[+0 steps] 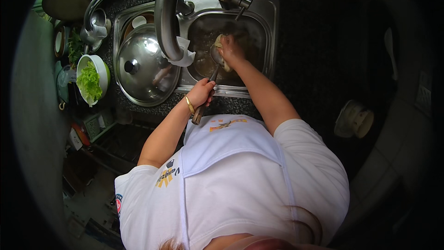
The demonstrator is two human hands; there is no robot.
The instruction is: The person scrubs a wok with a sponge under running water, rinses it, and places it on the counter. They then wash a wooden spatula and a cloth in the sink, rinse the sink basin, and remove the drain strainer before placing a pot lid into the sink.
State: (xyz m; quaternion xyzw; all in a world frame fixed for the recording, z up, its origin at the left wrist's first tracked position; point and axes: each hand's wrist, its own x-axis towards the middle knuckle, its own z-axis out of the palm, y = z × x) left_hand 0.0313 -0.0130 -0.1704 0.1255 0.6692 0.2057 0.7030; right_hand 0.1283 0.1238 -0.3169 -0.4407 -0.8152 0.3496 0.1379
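My left hand [202,92] is closed around the dark handle [197,115] of a metal ladle, just over the front rim of the sink. The round ladle head [215,54] is inside the right basin [193,34] of the stainless-steel sink. My right hand [231,50] presses a pale yellowish cloth [227,67] against the ladle head. Part of the cloth is hidden under my fingers. Murky water or wet residue shows on the basin floor below.
A domed metal lid [145,80] with a black knob covers most of the left basin. The curved faucet [164,17] arches overhead, white paper or cloth [187,53] beside it. A white bowl of lettuce [99,63] stands left. Stacked bowls [353,119] sit far right.
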